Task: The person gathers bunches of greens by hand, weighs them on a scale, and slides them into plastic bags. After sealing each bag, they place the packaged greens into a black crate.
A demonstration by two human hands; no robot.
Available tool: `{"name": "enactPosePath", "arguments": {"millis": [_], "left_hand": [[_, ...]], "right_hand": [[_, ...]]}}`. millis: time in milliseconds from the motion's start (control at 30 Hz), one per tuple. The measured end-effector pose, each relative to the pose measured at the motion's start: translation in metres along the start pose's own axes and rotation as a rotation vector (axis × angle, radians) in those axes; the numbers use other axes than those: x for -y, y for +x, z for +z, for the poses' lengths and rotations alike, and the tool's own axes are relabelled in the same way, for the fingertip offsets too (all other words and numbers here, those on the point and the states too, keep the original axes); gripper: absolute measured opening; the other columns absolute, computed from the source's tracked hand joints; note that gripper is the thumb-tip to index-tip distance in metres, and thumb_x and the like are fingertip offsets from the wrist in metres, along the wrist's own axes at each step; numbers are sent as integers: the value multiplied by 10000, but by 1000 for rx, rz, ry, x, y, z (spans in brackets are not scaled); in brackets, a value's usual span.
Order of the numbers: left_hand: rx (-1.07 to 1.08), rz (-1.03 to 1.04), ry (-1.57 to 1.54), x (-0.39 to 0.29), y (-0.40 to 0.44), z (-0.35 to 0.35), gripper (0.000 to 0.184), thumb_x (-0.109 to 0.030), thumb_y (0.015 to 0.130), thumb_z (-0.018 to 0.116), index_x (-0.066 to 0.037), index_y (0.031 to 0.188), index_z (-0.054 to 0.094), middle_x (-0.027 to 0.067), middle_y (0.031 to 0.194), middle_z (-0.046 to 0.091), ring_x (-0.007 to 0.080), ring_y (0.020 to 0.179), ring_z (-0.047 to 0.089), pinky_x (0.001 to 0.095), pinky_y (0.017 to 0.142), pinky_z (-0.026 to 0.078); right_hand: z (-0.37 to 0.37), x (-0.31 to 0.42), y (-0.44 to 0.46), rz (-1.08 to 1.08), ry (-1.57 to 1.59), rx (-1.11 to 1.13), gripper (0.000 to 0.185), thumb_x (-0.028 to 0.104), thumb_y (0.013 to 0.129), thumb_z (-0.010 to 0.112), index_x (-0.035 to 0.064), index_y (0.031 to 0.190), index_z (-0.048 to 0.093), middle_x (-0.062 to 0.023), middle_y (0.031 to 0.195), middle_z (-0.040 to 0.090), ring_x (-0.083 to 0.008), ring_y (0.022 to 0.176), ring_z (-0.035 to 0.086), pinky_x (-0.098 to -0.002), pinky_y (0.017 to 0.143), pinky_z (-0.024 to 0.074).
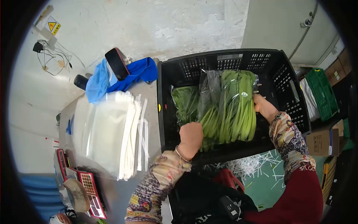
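A: Where are the greens (238,112)?

B: Inside the black crate (231,53), in clear bags, lying side by side. The one at the right has long pale stalks pointing toward the wearer, leaves at the far end, and a small round sticker (244,95) on the plastic.

A: And the left hand (191,141)?

B: Over the near left part of the greens, back of the hand to the camera, fingers curled under. I can't tell whether it has hold of plastic or is merely bunched there.

A: The right hand (265,107)?

B: At the right edge of the stickered bag, reaching in over the crate's side. Its fingertips are hidden, so I can't say if they're closed on anything.

A: What's on the counter (153,138)?

B: A stack of clear sleeves (106,130) with white edges, just left of the crate. Beyond it, a phone (116,63) rests on blue cloth (140,74). Nearer the wearer are a red scale (88,183) and a roll of tape (77,196).

A: Anything to the right?

B: A green crate (323,93), with a cardboard box (321,142) nearer the wearer. White paper strips (257,164) litter the green floor (263,194).
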State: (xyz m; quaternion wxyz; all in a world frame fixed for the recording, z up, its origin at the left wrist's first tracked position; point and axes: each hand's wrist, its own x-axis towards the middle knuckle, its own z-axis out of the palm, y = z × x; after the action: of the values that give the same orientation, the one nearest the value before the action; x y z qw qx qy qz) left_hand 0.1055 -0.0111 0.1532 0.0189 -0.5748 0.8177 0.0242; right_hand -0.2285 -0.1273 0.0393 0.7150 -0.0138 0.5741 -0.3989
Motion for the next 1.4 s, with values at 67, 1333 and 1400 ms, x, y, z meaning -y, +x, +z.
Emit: {"name": "enactPosePath", "arguments": {"millis": [67,1333,1400], "left_hand": [[115,-85,17,12,-8,29,114,-120,715,599,-85,716,708,86,707,674,230,673,678,317,535,511],[-854,-922,-290,65,-553,-120,147,38,793,621,-6,932,640,87,1021,647,229,1071,573,311,900,441],[-917,-1175,-495,39,-590,-63,176,7,822,618,-4,995,647,110,1022,657,214,1024,599,305,886,455]], "right_hand": [[7,1,-9,22,-3,34,334,172,983,325,-61,1124,519,-213,1015,608,-323,819,651,-530,652,558],[269,-303,-304,-903,-1034,1927,330,-26,836,509,52,1137,617,-144,1251,554,-262,1207,487,-338,1023,363],[252,-320,-286,-908,-1301,1974,333,-70,824,450,41,1078,634,-155,1211,572,-280,1158,521,-333,983,396]]}}
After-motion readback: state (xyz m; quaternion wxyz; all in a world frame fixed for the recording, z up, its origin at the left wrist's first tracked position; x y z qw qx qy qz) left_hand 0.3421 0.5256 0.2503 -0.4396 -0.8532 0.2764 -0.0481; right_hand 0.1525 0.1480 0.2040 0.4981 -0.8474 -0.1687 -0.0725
